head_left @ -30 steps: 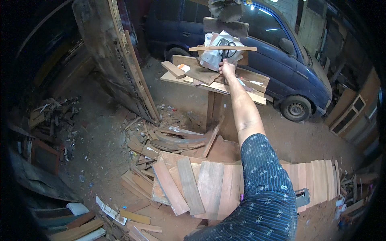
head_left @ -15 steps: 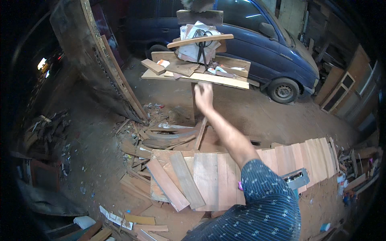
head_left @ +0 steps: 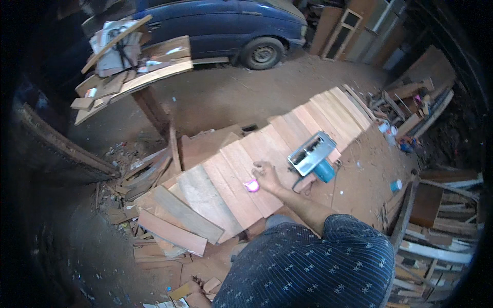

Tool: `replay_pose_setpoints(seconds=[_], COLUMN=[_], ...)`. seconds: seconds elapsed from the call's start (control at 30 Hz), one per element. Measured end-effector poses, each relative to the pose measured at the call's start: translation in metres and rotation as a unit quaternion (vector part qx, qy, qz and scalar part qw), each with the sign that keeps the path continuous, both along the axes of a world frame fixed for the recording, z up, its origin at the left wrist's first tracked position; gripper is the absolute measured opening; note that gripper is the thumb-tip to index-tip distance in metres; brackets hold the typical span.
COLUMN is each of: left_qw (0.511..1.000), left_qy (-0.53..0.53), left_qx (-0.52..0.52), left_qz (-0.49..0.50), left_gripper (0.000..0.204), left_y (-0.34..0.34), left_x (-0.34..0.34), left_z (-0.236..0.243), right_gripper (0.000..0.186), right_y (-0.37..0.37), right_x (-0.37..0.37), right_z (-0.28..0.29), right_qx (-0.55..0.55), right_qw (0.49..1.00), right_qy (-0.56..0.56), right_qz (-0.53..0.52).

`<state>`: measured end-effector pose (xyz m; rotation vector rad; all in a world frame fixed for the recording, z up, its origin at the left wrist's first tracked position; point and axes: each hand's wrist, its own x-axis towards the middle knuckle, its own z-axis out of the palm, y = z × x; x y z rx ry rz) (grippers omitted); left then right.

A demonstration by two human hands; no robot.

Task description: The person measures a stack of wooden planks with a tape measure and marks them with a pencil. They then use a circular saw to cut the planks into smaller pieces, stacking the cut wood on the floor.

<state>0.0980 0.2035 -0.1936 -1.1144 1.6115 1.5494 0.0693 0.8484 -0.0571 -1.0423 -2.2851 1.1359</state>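
My right hand (head_left: pixel 264 175) hovers over or rests on a row of pale and reddish boards (head_left: pixel 233 164), its fingers loosely bent and apart, holding nothing I can see. Right by its fingers lies a small round pink-and-white object (head_left: pixel 251 185), whose kind I cannot make out. To the right of that hand, a circular saw (head_left: pixel 310 156) with a teal motor housing lies on the boards, its metal base plate tipped upward. Low in the picture, my left hand (head_left: pixel 196 288) hangs near scrap wood; its fingers are mostly dark and blurred.
A narrow wooden stand (head_left: pixel 138 79) piled with offcuts and papers is at the far left. Behind it is parked a blue van (head_left: pixel 215 31). Wood scraps (head_left: pixel 146 172) litter the ground at left, and a timber rack (head_left: pixel 436 231) stands at right. A cup (head_left: pixel 396 185) sits on the ground.
The view has swung right. My right hand has come back from the wooden stand to the boards, beside the pink-and-white object. My left hand now shows at the bottom.
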Motion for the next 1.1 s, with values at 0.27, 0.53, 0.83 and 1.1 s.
replay_pose_setpoints(seconds=[0.27, 0.53, 0.83, 1.1], left_qw=[0.995, 0.997, 0.931, 0.755], left_qy=[0.069, 0.016, 0.098, 0.231], left_qx=[-0.059, -0.069, -0.035, 0.179], left_qz=[-0.033, -0.029, -0.351, -0.587], left_gripper=[0.053, 0.047, 0.04, 0.067], left_y=[0.075, 0.198, 0.481, 0.734], left_x=[-0.009, 0.119, 0.133, 0.151], left_z=[0.039, 0.042, 0.138, 0.107], right_gripper=[0.021, 0.031, 0.037, 0.043], right_y=[0.144, 0.308, 0.362, 0.361], right_x=[0.14, 0.25, 0.255, 0.249], right_z=[0.085, 0.03, 0.013, 0.003], right_qx=[0.054, 0.133, -0.242, -0.105], right_qw=[0.996, 0.977, 0.965, 0.993], right_qy=[0.026, 0.014, -0.083, -0.057], right_qz=[-0.065, -0.164, -0.066, 0.017])
